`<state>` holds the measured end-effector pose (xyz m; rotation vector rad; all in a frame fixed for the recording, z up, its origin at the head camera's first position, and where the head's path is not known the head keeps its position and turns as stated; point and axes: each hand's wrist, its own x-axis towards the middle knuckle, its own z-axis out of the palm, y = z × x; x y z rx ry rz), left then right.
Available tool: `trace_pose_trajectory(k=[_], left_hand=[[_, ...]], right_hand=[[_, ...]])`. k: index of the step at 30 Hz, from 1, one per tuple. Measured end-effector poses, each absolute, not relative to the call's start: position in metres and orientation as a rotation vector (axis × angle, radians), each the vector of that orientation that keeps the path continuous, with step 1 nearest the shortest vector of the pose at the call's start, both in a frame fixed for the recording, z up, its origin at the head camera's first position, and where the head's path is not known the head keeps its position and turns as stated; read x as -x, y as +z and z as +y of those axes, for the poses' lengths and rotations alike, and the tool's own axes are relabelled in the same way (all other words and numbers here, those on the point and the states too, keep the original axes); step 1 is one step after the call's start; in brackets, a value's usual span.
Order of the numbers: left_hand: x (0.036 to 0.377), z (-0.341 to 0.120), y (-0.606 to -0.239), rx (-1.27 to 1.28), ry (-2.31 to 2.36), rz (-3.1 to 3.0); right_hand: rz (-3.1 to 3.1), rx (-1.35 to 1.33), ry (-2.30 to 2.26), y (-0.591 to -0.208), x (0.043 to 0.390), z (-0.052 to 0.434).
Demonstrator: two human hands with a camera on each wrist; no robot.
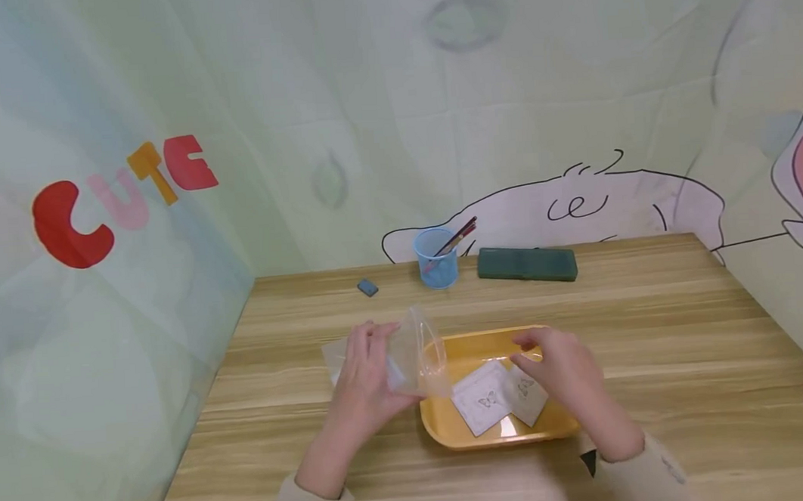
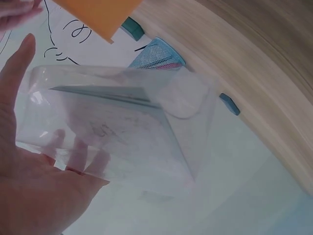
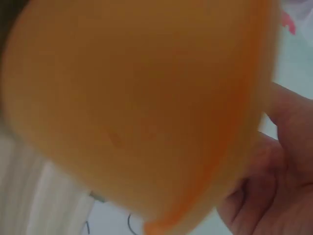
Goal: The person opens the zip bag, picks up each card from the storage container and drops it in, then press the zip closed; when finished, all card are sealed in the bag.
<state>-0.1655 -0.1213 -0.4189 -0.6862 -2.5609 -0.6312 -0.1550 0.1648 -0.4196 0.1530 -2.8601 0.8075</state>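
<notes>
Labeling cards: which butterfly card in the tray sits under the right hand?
The smaller card, on the right side of the yellow tray; the right hand overlaps its edge. The larger card lies left, uncovered.

Wooden table (image 1: 652,343): light plank grain, pushed into a corner between two walls. Back wall (image 1: 503,109): pale green sheet with visible creases, line-drawn cartoon figure (image 1: 576,203) just above the table's far edge. Left wall (image 1: 72,336): same pale covering, coloured letters "CUTE" (image 1: 126,197) in red, pink and orange. Right wall (image 1: 795,222): pink-and-white cartoon shape. Lighting: soft, even.
</notes>
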Motion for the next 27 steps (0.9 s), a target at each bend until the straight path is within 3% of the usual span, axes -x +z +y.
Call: trace_pose_trajectory(k=[11,19,27], left_hand=[[0.166,-0.123,-0.422,0.717,-0.619,-2.533],[0.164,-0.121,-0.421,0.717,-0.616,-2.541],[0.164,-0.121,-0.42,0.699,-0.623,-2.554]], right_hand=[[-3.19,-0.093,0.675,-0.457,0.16,0.176],[-3.292,-0.063,0.607,-0.464,0.16,0.17],[-3.163,-0.197,0.591,-0.464,0.163,0.172]])
